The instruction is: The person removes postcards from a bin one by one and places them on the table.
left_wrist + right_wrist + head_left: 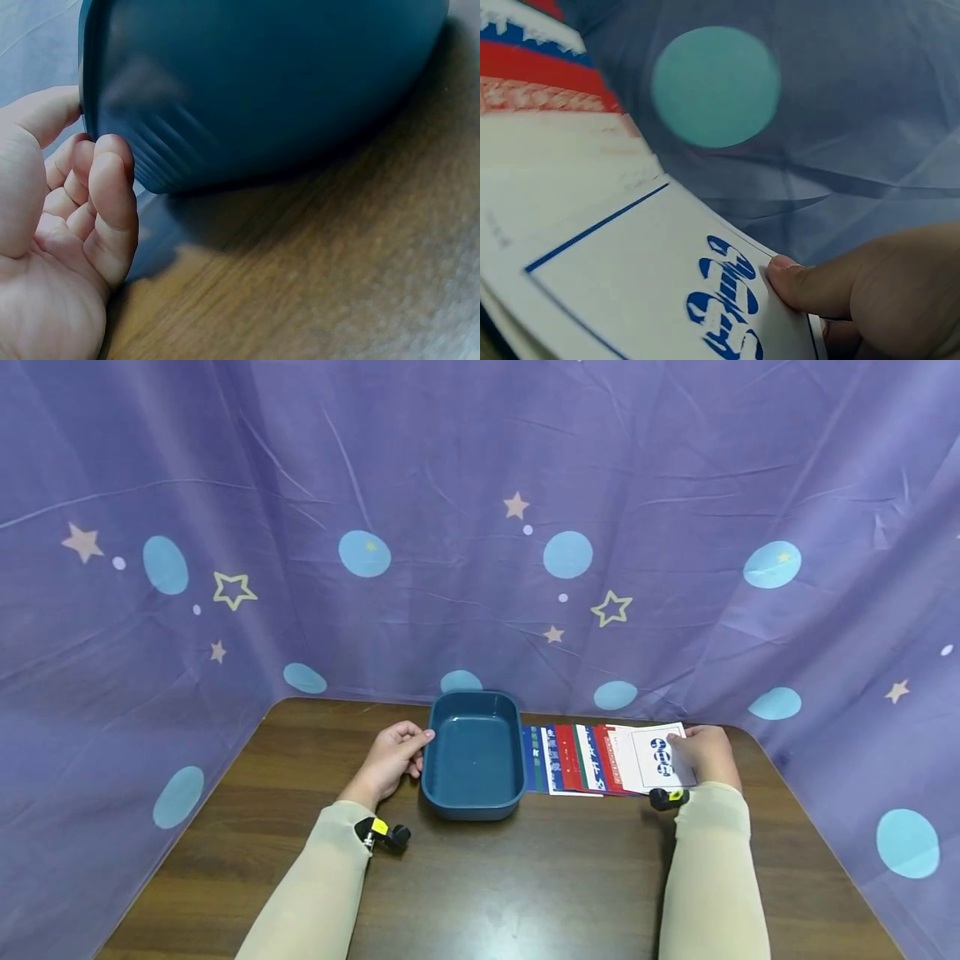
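Observation:
A dark blue-green rectangular tray (pixel 474 760) sits at the back of the table, its inside bare. My left hand (pixel 388 760) holds the tray's left rim, thumb at the edge and the other fingers curled below it in the left wrist view. To the right of the tray, several printed cards or booklets (pixel 568 764) in blue, red and white lie overlapping in a row. At the row's right end is a white card (pixel 615 262) with a thin blue border and blue lettering. My right hand (pixel 708 758) pinches that card's right edge, thumb on top, the fingers beneath mostly hidden.
Brown wood-grain tabletop (pixel 495 877) spreads in front of the tray and cards. A purple curtain (pixel 465 610) with stars and blue spots hangs close behind the table and along both sides. Each wrist wears a small black camera (pixel 393 837) on a strap.

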### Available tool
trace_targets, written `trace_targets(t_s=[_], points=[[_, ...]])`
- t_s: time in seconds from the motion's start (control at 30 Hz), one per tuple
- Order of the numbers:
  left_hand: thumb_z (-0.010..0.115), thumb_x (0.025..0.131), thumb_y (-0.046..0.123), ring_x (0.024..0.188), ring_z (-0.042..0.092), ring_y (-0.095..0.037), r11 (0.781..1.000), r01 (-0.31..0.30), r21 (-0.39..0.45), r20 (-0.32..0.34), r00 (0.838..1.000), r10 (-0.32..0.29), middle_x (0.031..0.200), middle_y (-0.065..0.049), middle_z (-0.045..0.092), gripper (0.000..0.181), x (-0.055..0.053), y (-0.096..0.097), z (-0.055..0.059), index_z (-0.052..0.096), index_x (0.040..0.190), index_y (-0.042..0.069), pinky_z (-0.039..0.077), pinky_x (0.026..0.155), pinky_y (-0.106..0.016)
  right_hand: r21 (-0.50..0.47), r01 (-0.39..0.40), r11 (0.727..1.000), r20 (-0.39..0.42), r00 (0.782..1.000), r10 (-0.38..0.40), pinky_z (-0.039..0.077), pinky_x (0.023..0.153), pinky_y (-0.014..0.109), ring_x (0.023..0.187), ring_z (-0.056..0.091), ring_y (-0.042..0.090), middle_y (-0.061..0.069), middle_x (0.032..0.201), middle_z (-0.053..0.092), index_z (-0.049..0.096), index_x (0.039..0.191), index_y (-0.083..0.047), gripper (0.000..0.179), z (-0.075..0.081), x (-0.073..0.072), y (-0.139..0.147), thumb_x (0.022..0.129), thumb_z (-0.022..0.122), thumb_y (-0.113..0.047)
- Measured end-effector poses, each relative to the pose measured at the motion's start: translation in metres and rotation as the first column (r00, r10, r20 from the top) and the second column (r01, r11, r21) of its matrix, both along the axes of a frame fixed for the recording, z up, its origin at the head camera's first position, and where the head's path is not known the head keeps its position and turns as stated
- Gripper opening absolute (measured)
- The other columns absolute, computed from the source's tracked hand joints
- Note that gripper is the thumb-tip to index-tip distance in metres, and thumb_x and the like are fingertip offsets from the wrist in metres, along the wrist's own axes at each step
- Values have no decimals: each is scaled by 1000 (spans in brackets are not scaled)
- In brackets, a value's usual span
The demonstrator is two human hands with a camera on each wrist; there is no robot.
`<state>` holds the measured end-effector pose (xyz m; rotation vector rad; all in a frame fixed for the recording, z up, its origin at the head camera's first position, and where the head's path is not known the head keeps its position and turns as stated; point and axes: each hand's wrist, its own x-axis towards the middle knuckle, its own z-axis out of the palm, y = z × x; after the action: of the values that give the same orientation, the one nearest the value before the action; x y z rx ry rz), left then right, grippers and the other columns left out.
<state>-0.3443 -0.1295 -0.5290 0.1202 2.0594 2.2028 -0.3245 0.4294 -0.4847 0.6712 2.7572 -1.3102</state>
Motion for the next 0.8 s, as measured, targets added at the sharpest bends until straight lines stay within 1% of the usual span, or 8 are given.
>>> trace_targets(t_s=[0.07, 0.13, 0.2, 0.3, 0.47, 0.57, 0.67, 0.8], points=[[75, 110, 17, 52, 58, -9, 1000, -2, 2, -4, 1000, 2, 64, 3, 58, 24, 0, 0, 0, 61, 92, 12, 53, 46, -21, 57, 10, 998, 9, 1000, -10, 60, 63, 34, 76, 72, 24, 15, 85, 77, 75, 122, 13, 39, -2, -1, -4, 111, 68, -24], [75, 110, 17, 52, 58, -9, 1000, -5, 0, -12, 1000, 5, 64, 3, 58, 23, 0, 0, 0, 61, 92, 12, 52, 46, -21, 96, 22, 995, 24, 999, -25, 61, 66, 38, 80, 73, 29, 20, 90, 78, 76, 121, 13, 39, -2, 0, -8, 111, 69, -25], [75, 110, 17, 53, 58, -9, 1000, -7, 0, -18, 1000, 7, 64, 3, 58, 24, -1, 0, 0, 61, 92, 12, 52, 46, -21, 133, 37, 990, 36, 998, -42, 63, 70, 43, 86, 74, 34, 24, 97, 78, 76, 124, 12, 40, -2, 0, -11, 110, 70, -25], [75, 110, 17, 53, 58, -9, 1000, -8, -2, -24, 1000, 8, 64, 2, 58, 24, -2, 0, 0, 61, 92, 11, 51, 46, -21, 190, 41, 981, 50, 997, -51, 63, 77, 49, 94, 74, 40, 29, 108, 78, 75, 127, 11, 43, -3, -1, -14, 109, 72, -28], [75, 110, 17, 53, 58, -10, 1000, -7, 0, -18, 1000, 7, 65, 2, 59, 23, 0, -2, -2, 61, 92, 11, 52, 46, -21, 276, 27, 961, 47, 998, -42, 58, 80, 55, 102, 72, 46, 31, 115, 77, 78, 121, 7, 43, -8, -2, -14, 104, 76, -32], [75, 110, 17, 52, 58, -10, 1000, -10, 5, -14, 1000, 10, 64, 2, 59, 23, 3, -3, -2, 62, 92, 11, 52, 46, -22, 293, 36, 956, 41, 998, -50, 58, 82, 57, 107, 72, 47, 30, 117, 77, 78, 119, 5, 40, -11, -2, -16, 103, 77, -32], [75, 110, 15, 52, 58, -10, 1000, -13, 8, -9, 1000, 13, 64, 2, 58, 23, 6, -5, -1, 62, 91, 12, 51, 46, -21, 291, 44, 956, 44, 997, -59, 58, 84, 58, 108, 72, 47, 29, 117, 77, 78, 120, 3, 38, -11, -4, -18, 104, 76, -31], [75, 110, 16, 51, 58, -9, 1000, -22, 2, -17, 1000, 22, 63, 2, 58, 23, 4, -7, 3, 62, 91, 12, 52, 45, -21, 256, 59, 965, 49, 996, -74, 57, 83, 56, 104, 71, 44, 28, 112, 78, 79, 119, 4, 38, -9, -4, -21, 104, 75, -31]])
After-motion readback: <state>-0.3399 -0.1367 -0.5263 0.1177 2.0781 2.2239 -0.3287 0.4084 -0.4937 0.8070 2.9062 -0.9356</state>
